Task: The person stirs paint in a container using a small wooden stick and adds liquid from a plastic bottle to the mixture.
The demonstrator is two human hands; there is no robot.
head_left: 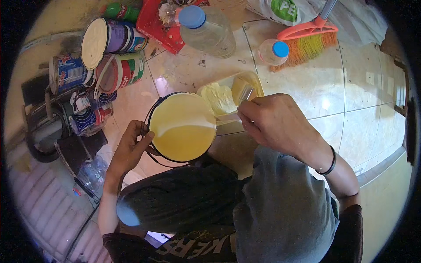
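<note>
Grey-clad right knee (285,201), nearest the camera, bent up below the work. Your right hand (278,118): grip closed on a tool with a shiny metallic band (245,94), perhaps a brush, its working end held over or in the tray. Your left hand (133,142): grip pinched on the left rim of a bucket (183,161), round, dark-rimmed, wire-handled, its mouth facing you. Contents of bucket: pale yellow, apparently paint; depth cannot be told. Beside it, to the right, one shallow tray (232,118), pale yellow, rectangular, a creamy yellow layer (219,98) spread in its left part. Progress, as judged: tray already charged, tool in use there; no coated surface is identifiable, so you have an unknown amount left. Farther out, on the tiled floor (302,96): one large clear bottle (212,39) and one smaller clear bottle (266,51), both blue-capped, fill uncertain. Left of you: one purple tub (118,37) with a cream round face, lid or contents unclear; one red, white and green tub (131,70), contents unseen.
</note>
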